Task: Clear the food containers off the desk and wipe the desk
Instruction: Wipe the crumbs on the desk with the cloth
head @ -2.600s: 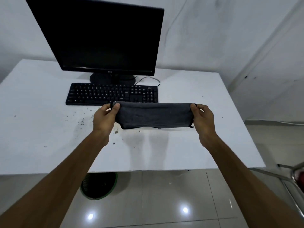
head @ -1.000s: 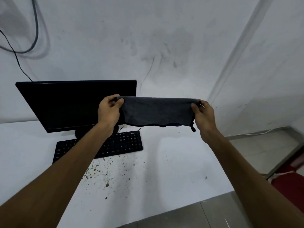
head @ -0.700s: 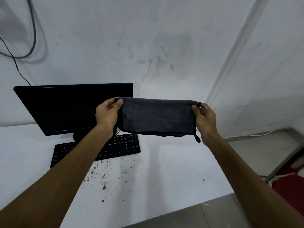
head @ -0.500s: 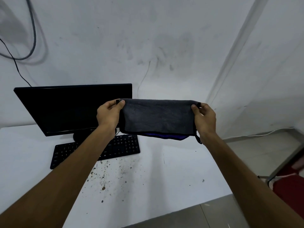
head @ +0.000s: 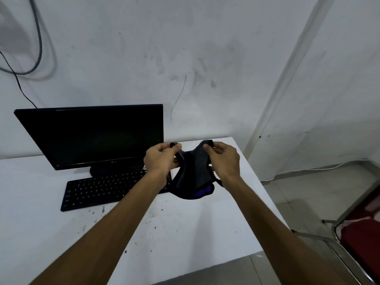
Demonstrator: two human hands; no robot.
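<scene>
Grip: left hand (head: 159,159) and right hand (head: 223,159) each pinch an upper corner of the cloth (head: 192,173), fingers curled round the fabric, hands close together.
Cloth: grey with a purple underside showing at the bottom; it sags in a fold between the hands, held in the air above the worktop (head: 205,229), just right of the keyboard (head: 102,188).
Containers: none in view on the worktop, so that half looks done, as far as this view shows.
Dirt: dark crumbs (head: 152,219) lie scattered in front of the keyboard and toward the near edge.
Left to do: the wiping looks unstarted; cloth must come down and sweep the specks, likely around the keyboard and monitor (head: 92,134).
</scene>
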